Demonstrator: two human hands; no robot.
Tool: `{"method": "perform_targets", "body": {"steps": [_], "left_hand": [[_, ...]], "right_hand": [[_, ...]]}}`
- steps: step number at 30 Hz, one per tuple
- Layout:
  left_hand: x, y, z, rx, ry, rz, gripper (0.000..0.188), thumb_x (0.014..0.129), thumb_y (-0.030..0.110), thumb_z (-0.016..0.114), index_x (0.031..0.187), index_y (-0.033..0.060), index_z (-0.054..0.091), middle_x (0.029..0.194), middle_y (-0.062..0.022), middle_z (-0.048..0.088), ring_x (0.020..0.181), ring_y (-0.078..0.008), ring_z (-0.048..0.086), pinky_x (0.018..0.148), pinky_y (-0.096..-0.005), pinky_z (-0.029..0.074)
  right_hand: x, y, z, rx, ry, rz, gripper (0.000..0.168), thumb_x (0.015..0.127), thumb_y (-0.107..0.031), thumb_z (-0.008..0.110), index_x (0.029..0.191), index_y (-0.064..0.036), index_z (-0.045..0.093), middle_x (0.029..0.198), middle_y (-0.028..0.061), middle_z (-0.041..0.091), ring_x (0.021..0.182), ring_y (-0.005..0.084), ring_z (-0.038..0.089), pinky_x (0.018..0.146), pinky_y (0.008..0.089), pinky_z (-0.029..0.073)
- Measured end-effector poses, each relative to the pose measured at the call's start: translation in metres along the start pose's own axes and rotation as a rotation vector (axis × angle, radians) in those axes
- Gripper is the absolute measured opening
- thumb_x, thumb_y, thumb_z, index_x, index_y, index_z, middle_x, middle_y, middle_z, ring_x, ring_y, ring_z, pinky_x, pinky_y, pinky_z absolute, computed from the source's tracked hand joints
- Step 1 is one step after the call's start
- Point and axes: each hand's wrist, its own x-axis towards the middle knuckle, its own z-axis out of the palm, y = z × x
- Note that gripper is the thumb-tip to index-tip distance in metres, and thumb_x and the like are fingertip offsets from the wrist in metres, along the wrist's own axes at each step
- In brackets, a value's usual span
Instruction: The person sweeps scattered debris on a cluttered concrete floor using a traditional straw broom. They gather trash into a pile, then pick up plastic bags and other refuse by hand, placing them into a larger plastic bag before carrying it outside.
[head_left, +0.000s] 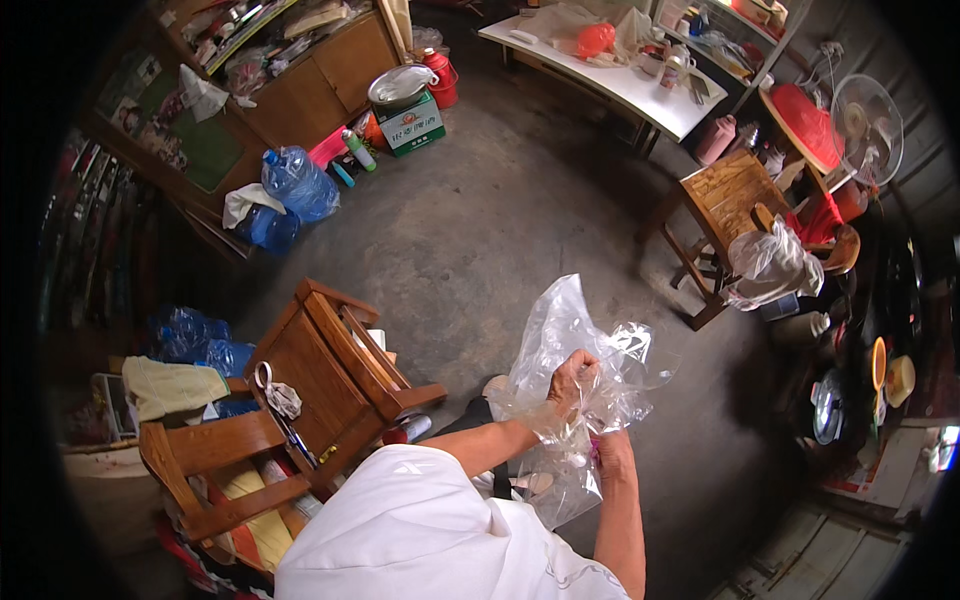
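Note:
Sheets or bags of clear plastic film (555, 322) hang crumpled in front of my body, over the floor. My left hand (574, 382) is closed in a fist on the gathered film, partly wrapped by its shiny folds. Just below and to the right, my right hand (615, 454) grips the bunched film too, and a small pink thing (596, 448) shows beside its fingers. What that pink thing is, I cannot tell. A lower flap of film falls towards my white shirt (420, 525).
On the left, a wooden chair (322, 367) carries scissors (264, 375) and a cloth. A second wooden chair (731, 195) stands at right with plastic bags. Farther off are blue water jugs (300, 184), a green carton (412, 124), a white table (600, 67) and a fan (866, 131).

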Motion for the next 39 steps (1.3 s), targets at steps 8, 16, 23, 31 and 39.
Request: {"method": "perform_targets", "body": {"steps": [8,16,23,31,39], "left_hand": [[0.000,0.041,-0.003,0.341,0.178,0.429,0.013,0.086,0.016,0.050,0.079,0.0049,0.050,0.064,-0.0047,0.056,0.062,-0.0147,0.057,0.057,-0.0312,0.045],[0.020,0.044,-0.050,0.055,0.097,0.166,0.014,0.087,0.010,0.047,0.076,0.0035,0.050,0.061,-0.0002,0.052,0.052,-0.0091,0.050,0.048,-0.0249,0.042],[-0.015,0.039,-0.003,0.351,-0.090,0.453,0.009,0.084,0.014,0.048,0.082,0.0057,0.051,0.068,-0.0163,0.055,0.065,-0.0331,0.057,0.059,-0.0356,0.044],[-0.012,0.039,-0.001,-0.258,-0.484,0.209,0.015,0.084,0.019,0.055,0.084,0.0040,0.051,0.068,-0.0025,0.050,0.060,-0.0059,0.044,0.056,-0.0231,0.040],[0.009,0.073,-0.025,0.442,-0.326,0.316,0.010,0.083,0.012,0.058,0.079,0.0030,0.056,0.066,0.0036,0.048,0.064,-0.0044,0.043,0.057,-0.0221,0.039]], "right_hand": [[0.002,-0.007,-0.028,-0.297,0.216,-0.265,0.015,0.081,-0.012,0.054,0.093,-0.004,0.056,0.079,0.0006,0.054,0.067,0.0118,0.052,0.058,0.0284,0.044],[-0.062,0.005,-0.108,0.199,0.305,-0.177,0.024,0.080,-0.011,0.051,0.102,-0.002,0.053,0.089,0.0033,0.056,0.075,0.0135,0.053,0.065,0.0286,0.045],[-0.032,-0.004,-0.075,0.021,0.088,-0.165,0.031,0.079,-0.011,0.049,0.108,-0.001,0.049,0.096,0.0053,0.055,0.083,0.0151,0.053,0.071,0.0291,0.045],[-0.006,-0.006,-0.029,-0.060,-0.033,-0.266,0.039,0.078,-0.016,0.057,0.113,0.000,0.049,0.107,0.0076,0.054,0.091,0.0160,0.053,0.078,0.0280,0.044],[-0.039,-0.049,-0.101,0.059,0.235,-0.086,0.037,0.078,-0.016,0.060,0.111,-0.001,0.051,0.103,0.0084,0.057,0.089,0.0171,0.056,0.077,0.0263,0.046]]}}
